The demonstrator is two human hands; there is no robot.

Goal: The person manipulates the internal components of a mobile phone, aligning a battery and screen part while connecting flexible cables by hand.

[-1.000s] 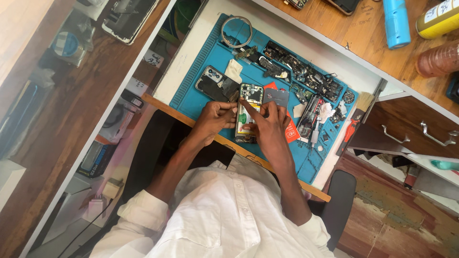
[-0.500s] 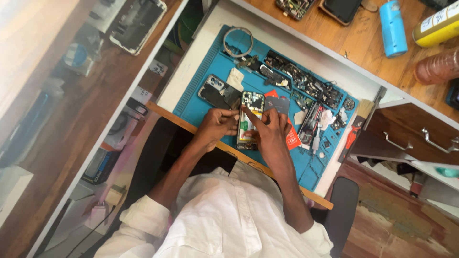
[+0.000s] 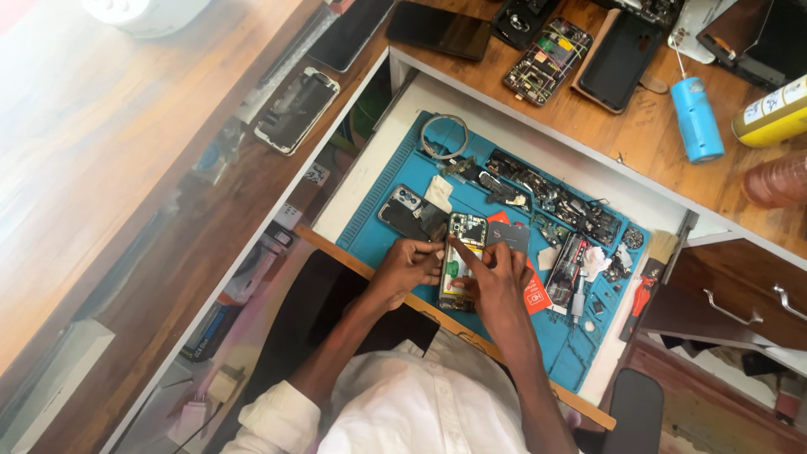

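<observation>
An opened phone (image 3: 461, 262) is shown lying on the blue work mat (image 3: 588, 353), its long axis running away from the person's body toward the far edge. It is flanked by both hands: the left hand (image 3: 409, 265) is curled closed against its left edge, while the right hand (image 3: 498, 286) is laid on its right side, forefinger extended across the exposed board (whether a tool is pinched cannot be told). Loose parts (image 3: 546, 202) are scattered just beyond.
</observation>
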